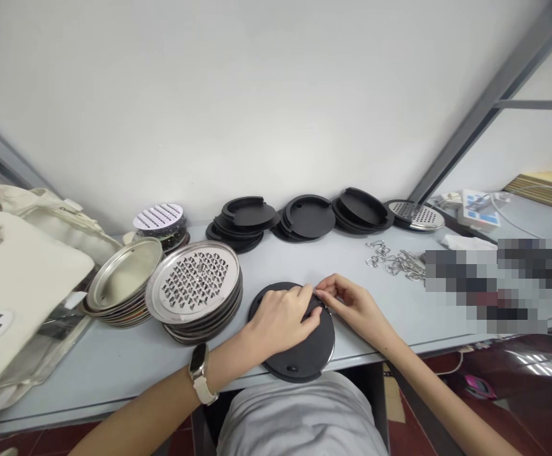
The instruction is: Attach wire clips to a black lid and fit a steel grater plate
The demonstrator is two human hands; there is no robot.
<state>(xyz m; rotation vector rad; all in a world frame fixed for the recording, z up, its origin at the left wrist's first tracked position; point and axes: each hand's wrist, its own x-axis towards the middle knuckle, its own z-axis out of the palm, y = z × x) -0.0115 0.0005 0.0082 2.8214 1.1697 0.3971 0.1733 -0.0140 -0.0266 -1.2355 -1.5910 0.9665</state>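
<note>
A black round plastic disc (299, 364) lies before me at the table's front edge, with a thin shiny rim on its right side. Across its upper part rests my left hand (282, 316), fingers bent and gripping it near the far right edge. At that same edge my right hand (346, 304) is closed in a pinch between thumb and fingers; what it holds is too small to make out. Several bent metal wire clips (402, 263) lie loose to the right of my right hand. A stack of grater discs (199, 285) stands to the left of the black disc.
Shallow metal dishes (126, 275) are stacked further left, beside a white bag (14, 272). Along the wall stand piles of black discs (308, 215), a purple-white grater disc (158, 217) and another grater (416, 215). A grey frame post (485, 107) rises at right.
</note>
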